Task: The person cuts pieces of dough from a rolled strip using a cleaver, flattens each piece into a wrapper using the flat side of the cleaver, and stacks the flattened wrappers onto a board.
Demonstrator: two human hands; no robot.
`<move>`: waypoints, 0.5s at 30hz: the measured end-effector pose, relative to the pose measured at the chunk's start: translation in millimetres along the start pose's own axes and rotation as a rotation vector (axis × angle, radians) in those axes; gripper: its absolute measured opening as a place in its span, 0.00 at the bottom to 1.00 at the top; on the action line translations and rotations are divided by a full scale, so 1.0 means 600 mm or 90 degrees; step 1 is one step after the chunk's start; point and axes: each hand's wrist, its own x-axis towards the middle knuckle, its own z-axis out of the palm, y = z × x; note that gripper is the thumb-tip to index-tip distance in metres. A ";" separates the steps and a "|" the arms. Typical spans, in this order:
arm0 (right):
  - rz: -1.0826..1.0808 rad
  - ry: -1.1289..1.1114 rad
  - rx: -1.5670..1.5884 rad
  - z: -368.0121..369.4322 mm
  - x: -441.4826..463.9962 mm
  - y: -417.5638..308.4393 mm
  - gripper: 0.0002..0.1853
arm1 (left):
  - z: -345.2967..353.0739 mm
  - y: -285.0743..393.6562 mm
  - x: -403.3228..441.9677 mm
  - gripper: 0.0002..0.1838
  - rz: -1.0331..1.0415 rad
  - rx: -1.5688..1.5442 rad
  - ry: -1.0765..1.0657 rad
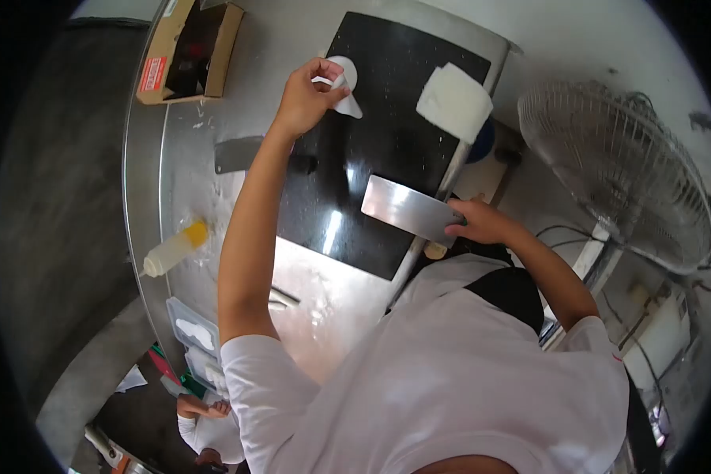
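Note:
My left hand [308, 96] pinches a thin white dough wrapper [347, 103] by its edge, over the far left part of a glossy black board [379, 150]. Part of the wrapper touches or hangs just above the board; I cannot tell which. My right hand [482, 222] is closed around the handle of a cleaver [403, 207] with a broad rectangular blade, which lies flat on or just above the board's near right side. A second cleaver [239, 155] rests at the board's left edge, partly behind my left forearm. A folded white cloth [454, 103] sits at the board's far right.
On the steel table [201, 166] are an open cardboard box [191, 55] and a yellow-capped squeeze bottle [174, 249]. Clear trays [193, 325] with white contents stand lower left, near another person [211, 426]. A large fan [620, 174] stands at the right.

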 end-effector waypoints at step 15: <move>-0.013 -0.013 0.017 -0.123 0.047 0.024 0.22 | -0.030 -0.132 0.087 0.28 -0.179 0.198 0.203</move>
